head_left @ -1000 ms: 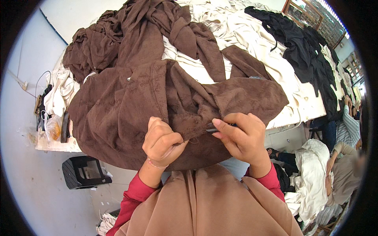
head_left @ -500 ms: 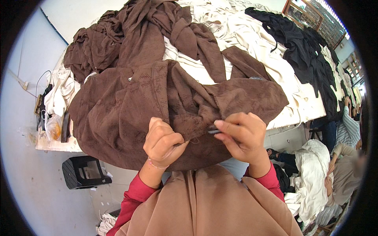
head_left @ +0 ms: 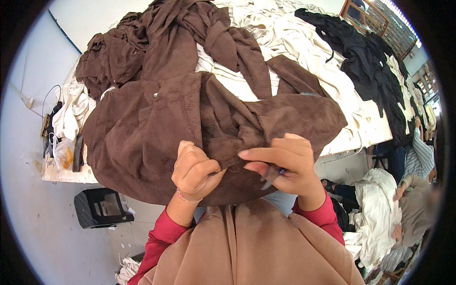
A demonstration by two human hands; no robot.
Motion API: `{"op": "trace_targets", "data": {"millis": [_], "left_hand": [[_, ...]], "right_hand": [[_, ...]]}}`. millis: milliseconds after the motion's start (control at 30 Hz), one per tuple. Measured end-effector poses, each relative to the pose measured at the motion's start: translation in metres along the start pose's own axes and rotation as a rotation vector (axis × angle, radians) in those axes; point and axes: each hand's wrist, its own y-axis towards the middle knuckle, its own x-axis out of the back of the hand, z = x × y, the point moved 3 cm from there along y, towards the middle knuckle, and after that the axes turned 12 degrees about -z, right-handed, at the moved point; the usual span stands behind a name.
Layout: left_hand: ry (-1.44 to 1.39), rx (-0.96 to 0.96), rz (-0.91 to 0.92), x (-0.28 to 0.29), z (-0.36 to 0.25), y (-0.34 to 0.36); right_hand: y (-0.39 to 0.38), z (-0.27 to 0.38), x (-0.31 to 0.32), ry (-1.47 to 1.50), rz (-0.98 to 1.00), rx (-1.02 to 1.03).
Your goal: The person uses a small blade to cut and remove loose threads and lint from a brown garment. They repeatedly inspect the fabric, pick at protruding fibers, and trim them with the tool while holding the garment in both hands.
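A brown garment lies across the near edge of the table and hangs over it. My left hand is closed, its fingers pinching the garment's edge beside a seam. Fine loose threads stick out of the cloth near its fingertips. Just to the right, my right hand has its thumb and index finger slightly apart close to the cloth. Tucked in its curled fingers is a small pair of thread snips, grey blades pointing down toward me; most of its body is hidden by the hand.
More brown garments are heaped at the back left, with cream cloth and black cloth to the right. A plastic bag sits at the left table corner. On the floor is a black stool-like box. A co-worker handles white cloth at right.
My right hand's fingertips have shifted left toward my left hand. The snips have swung from between thumb and finger down into the palm. The left hand keeps its grip.
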Motion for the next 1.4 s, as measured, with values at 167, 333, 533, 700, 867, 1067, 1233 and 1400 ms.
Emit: {"op": "trace_targets", "data": {"millis": [167,333,533,700,867,1067,1233,1400], "left_hand": [[-0.004,-0.032,-0.01,-0.001,-0.001,0.001],[-0.011,-0.04,0.002,0.002,0.0,0.001],[-0.011,-0.038,-0.001,0.001,-0.001,0.0],[-0.017,-0.037,-0.002,0.001,-0.001,0.0],[-0.016,-0.04,0.022,0.003,0.0,-0.003],[-0.009,-0.039,0.02,0.003,0.0,-0.005],[-0.016,-0.041,0.023,0.003,0.0,-0.004],[-0.021,-0.039,0.032,0.004,0.0,-0.004]], "right_hand": [[0.007,0.006,-0.008,-0.033,0.047,0.131],[0.01,0.003,0.011,0.345,0.026,-0.072],[0.001,0.002,0.013,-0.171,0.068,-0.077],[-0.001,0.004,0.008,-0.248,0.041,0.147],[-0.001,0.005,0.005,-0.248,0.02,0.174],[0.001,0.003,0.011,-0.273,-0.012,0.195],[0.0,0.002,0.008,-0.26,-0.001,0.202],[0.0,0.002,0.006,-0.24,-0.002,0.196]]}}
